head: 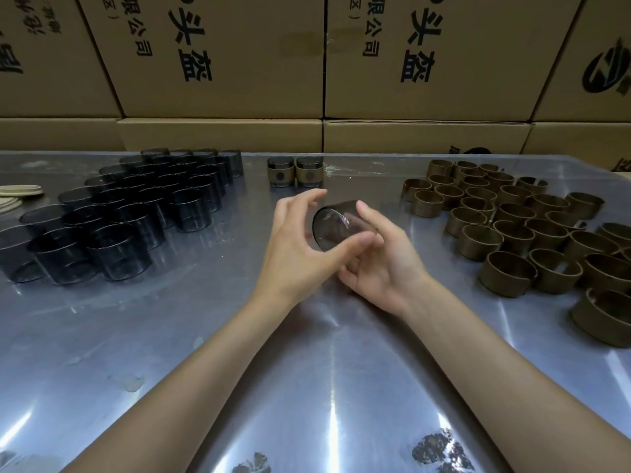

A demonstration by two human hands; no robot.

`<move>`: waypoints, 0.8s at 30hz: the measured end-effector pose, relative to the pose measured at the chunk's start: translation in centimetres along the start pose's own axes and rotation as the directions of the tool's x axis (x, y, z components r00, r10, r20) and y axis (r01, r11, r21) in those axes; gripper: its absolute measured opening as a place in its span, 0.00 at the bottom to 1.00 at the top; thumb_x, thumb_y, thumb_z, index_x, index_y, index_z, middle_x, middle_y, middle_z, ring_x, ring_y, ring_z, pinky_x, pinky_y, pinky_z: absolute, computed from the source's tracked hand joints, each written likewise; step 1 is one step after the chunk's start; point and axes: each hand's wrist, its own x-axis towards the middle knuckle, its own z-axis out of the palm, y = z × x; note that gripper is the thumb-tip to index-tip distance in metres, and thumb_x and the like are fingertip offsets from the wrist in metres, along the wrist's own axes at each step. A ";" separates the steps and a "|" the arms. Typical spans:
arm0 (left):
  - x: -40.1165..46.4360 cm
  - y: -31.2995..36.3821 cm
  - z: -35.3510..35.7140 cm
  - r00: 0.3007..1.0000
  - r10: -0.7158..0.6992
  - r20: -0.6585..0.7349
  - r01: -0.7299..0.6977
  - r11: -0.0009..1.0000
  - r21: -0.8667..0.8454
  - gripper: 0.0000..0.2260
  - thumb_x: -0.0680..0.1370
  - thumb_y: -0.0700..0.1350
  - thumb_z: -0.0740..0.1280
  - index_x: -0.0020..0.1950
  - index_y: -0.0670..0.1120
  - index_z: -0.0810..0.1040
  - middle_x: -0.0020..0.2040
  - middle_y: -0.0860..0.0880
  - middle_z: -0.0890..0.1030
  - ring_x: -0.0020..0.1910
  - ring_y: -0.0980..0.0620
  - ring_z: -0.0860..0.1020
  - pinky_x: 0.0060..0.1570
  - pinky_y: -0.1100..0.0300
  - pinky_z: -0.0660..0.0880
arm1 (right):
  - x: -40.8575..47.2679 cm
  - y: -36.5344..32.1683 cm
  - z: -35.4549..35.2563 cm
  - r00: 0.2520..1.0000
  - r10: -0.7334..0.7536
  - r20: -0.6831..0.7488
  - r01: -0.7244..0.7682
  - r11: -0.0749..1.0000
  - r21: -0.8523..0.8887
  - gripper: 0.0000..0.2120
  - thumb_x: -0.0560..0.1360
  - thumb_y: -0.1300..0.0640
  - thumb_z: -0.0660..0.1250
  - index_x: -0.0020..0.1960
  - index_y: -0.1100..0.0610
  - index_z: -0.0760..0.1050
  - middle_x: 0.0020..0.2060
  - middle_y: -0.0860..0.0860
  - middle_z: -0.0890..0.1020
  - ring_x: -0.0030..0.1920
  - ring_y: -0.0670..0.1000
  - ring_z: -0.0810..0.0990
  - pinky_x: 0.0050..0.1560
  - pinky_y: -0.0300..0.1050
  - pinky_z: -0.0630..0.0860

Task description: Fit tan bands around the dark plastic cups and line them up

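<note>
A dark translucent cup (333, 227) lies tilted on its side above the middle of the metal table (205, 353), its round end facing me. My left hand (297, 244) curls round its left side, thumb under the rim. My right hand (382, 254) holds it from the right, thumb on top. Several bare dark cups (136, 206) stand packed at the left. Several tan bands (512, 227) stand at the right. Two banded cups (295, 171) stand side by side at the back centre.
Stacked cardboard boxes (222, 63) with printed characters wall off the far edge. Pale flat discs (18, 194) lie at the far left edge.
</note>
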 end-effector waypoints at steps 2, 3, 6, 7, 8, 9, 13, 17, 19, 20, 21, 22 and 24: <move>0.3 0.2 -0.5 0.974 -0.203 0.098 0.218 0.959 -0.182 0.27 0.63 0.72 0.71 0.56 0.59 0.74 0.53 0.54 0.78 0.44 0.59 0.79 0.41 0.65 0.76 | 0.0 0.0 -0.2 0.997 -0.075 0.037 0.076 0.997 -0.031 0.17 0.72 0.49 0.68 0.61 0.50 0.75 0.52 0.50 0.83 0.51 0.52 0.83 0.53 0.44 0.78; 0.5 0.2 -0.7 0.940 -0.294 0.171 0.331 0.906 -0.265 0.27 0.63 0.73 0.68 0.54 0.58 0.75 0.52 0.53 0.80 0.38 0.57 0.80 0.37 0.63 0.78 | 0.0 0.0 -0.2 0.993 -0.106 0.061 0.109 0.992 -0.057 0.20 0.70 0.52 0.69 0.62 0.49 0.74 0.53 0.49 0.83 0.54 0.53 0.83 0.55 0.46 0.78; 0.7 -0.3 -1.4 0.870 -0.401 0.287 0.485 0.800 -0.353 0.29 0.62 0.70 0.67 0.56 0.54 0.78 0.53 0.51 0.83 0.35 0.51 0.81 0.40 0.58 0.81 | 0.1 0.2 -0.3 0.980 -0.161 0.113 0.172 0.981 -0.094 0.26 0.70 0.64 0.68 0.65 0.48 0.72 0.51 0.49 0.83 0.50 0.54 0.84 0.50 0.46 0.81; 0.8 -0.5 -1.6 0.871 -0.393 0.295 0.484 0.790 -0.375 0.28 0.63 0.67 0.69 0.57 0.54 0.79 0.53 0.51 0.83 0.37 0.50 0.82 0.42 0.57 0.81 | 0.1 0.2 -0.4 0.976 -0.174 0.132 0.186 0.979 -0.083 0.26 0.71 0.67 0.66 0.66 0.48 0.72 0.51 0.50 0.83 0.51 0.56 0.84 0.51 0.47 0.81; 0.8 -0.7 -1.7 0.876 -0.380 0.297 0.476 0.785 -0.397 0.26 0.64 0.64 0.71 0.58 0.54 0.79 0.53 0.50 0.84 0.41 0.49 0.83 0.46 0.56 0.82 | 0.2 0.1 -0.6 0.971 -0.184 0.150 0.196 0.978 -0.072 0.27 0.72 0.69 0.65 0.66 0.48 0.72 0.52 0.51 0.83 0.52 0.57 0.84 0.51 0.48 0.81; 0.8 -0.9 -1.8 0.884 -0.362 0.296 0.460 0.785 -0.414 0.24 0.65 0.61 0.73 0.58 0.54 0.79 0.53 0.50 0.84 0.45 0.48 0.84 0.50 0.53 0.81 | 0.3 0.0 -0.8 0.967 -0.192 0.165 0.205 0.977 -0.065 0.26 0.72 0.68 0.65 0.66 0.48 0.72 0.53 0.52 0.83 0.53 0.57 0.84 0.51 0.49 0.81; 0.7 -1.6 -1.9 0.964 -0.163 0.208 0.233 0.895 -0.380 0.21 0.71 0.46 0.77 0.61 0.55 0.78 0.56 0.56 0.82 0.56 0.51 0.81 0.53 0.56 0.78 | 0.2 -0.4 -1.1 0.972 -0.220 0.083 0.235 0.922 -0.308 0.21 0.69 0.44 0.69 0.62 0.42 0.75 0.57 0.45 0.82 0.51 0.48 0.84 0.43 0.42 0.81; 0.8 -1.6 -1.5 0.977 0.003 0.212 0.078 0.926 -0.369 0.24 0.70 0.31 0.75 0.60 0.52 0.75 0.58 0.56 0.79 0.56 0.52 0.80 0.57 0.59 0.77 | 0.6 -0.3 -1.5 0.952 -0.307 -0.021 0.243 0.792 -0.560 0.18 0.73 0.35 0.65 0.56 0.44 0.76 0.52 0.45 0.83 0.46 0.46 0.85 0.38 0.40 0.79; 0.7 -1.6 -1.3 0.971 0.034 0.238 0.061 0.922 -0.382 0.26 0.70 0.29 0.74 0.60 0.52 0.74 0.60 0.54 0.77 0.55 0.54 0.80 0.61 0.57 0.76 | 0.6 -0.5 -1.6 0.950 -0.307 -0.049 0.239 0.822 -0.518 0.13 0.75 0.41 0.67 0.55 0.48 0.77 0.50 0.48 0.83 0.42 0.48 0.86 0.33 0.39 0.78; 0.7 -1.7 -1.3 0.966 0.038 0.255 0.065 0.921 -0.385 0.27 0.70 0.31 0.74 0.62 0.54 0.73 0.61 0.55 0.76 0.56 0.55 0.80 0.60 0.59 0.75 | 0.7 -0.5 -1.7 0.952 -0.301 -0.050 0.240 0.839 -0.488 0.13 0.75 0.45 0.68 0.56 0.50 0.77 0.50 0.50 0.83 0.42 0.49 0.86 0.34 0.39 0.78; 0.7 -1.7 -1.4 0.962 0.025 0.273 0.083 0.922 -0.377 0.28 0.71 0.35 0.75 0.63 0.57 0.71 0.63 0.57 0.73 0.59 0.56 0.79 0.60 0.62 0.75 | 0.7 -0.6 -1.9 0.952 -0.304 -0.038 0.253 0.851 -0.460 0.13 0.75 0.49 0.69 0.58 0.52 0.76 0.51 0.51 0.83 0.44 0.50 0.86 0.36 0.39 0.79; 0.8 -1.7 -1.5 0.959 -0.017 0.284 0.121 0.926 -0.356 0.28 0.71 0.43 0.76 0.65 0.61 0.70 0.65 0.59 0.72 0.61 0.56 0.77 0.58 0.64 0.75 | 0.7 -0.5 -2.1 0.946 -0.325 -0.023 0.280 0.849 -0.448 0.14 0.75 0.51 0.70 0.59 0.52 0.75 0.53 0.51 0.82 0.48 0.50 0.85 0.40 0.41 0.80; 0.8 -1.5 -1.5 0.947 -0.177 0.269 0.258 0.916 -0.306 0.28 0.69 0.58 0.75 0.66 0.63 0.69 0.65 0.59 0.73 0.60 0.57 0.78 0.52 0.65 0.77 | 0.8 -0.4 -2.5 0.908 -0.419 0.000 0.357 0.775 -0.521 0.17 0.72 0.56 0.73 0.59 0.49 0.75 0.56 0.48 0.79 0.54 0.47 0.82 0.48 0.42 0.80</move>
